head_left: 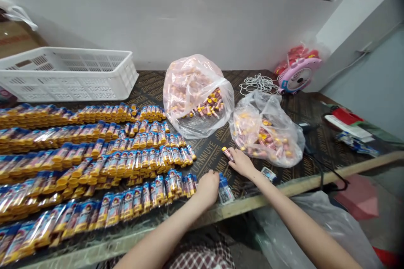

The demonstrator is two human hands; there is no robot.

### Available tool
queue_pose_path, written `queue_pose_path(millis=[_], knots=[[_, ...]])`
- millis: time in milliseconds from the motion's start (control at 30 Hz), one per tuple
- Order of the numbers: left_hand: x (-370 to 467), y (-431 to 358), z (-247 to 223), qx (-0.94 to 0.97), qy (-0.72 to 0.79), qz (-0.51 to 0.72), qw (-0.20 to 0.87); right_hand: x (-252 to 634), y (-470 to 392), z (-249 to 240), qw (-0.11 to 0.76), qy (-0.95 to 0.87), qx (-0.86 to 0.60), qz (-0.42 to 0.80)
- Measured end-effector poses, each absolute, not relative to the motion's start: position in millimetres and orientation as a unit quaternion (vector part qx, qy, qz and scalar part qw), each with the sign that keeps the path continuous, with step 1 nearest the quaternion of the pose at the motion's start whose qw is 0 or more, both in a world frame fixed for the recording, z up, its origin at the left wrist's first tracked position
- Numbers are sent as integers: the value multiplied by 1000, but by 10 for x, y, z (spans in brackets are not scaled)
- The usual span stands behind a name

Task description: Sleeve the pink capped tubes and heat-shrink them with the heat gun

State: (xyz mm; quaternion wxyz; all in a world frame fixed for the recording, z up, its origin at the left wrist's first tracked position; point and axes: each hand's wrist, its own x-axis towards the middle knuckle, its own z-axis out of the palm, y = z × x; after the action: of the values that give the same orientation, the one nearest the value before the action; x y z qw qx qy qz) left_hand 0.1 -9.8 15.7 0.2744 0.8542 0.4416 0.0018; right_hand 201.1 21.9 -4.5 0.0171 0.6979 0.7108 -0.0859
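My right hand [242,164] is closed around a small pink tube [227,154] with a yellow end, just left of a clear plastic bag [293,141] of similar tubes. My left hand [208,188] is curled near the table's front edge, its fingertips turned away, so whatever it may hold is hidden. Right beside it lies a small stack of flat clear sleeves with blue tops [226,191]. To the left, rows of wrapped tubes [139,199] with blue tops and yellow bottoms cover the table.
A larger clear bag [197,88] of pink tubes stands behind. A white plastic crate [94,86] sits at the back left. White cable [259,84] and a pink fan [299,76] are at the back right. Another small packet [268,174] lies under my right forearm.
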Motion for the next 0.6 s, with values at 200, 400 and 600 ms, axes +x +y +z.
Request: queue_pose_path(millis=[200, 400, 600], knots=[[89, -80, 43, 836, 474, 1, 275, 2243, -123, 59, 1, 714, 691, -117], [121, -133, -13, 821, 491, 20, 291, 2068, -48, 94, -100, 724, 676, -91], [141, -174, -22, 817, 507, 27, 272, 1776, 161, -97, -118, 678, 723, -62]])
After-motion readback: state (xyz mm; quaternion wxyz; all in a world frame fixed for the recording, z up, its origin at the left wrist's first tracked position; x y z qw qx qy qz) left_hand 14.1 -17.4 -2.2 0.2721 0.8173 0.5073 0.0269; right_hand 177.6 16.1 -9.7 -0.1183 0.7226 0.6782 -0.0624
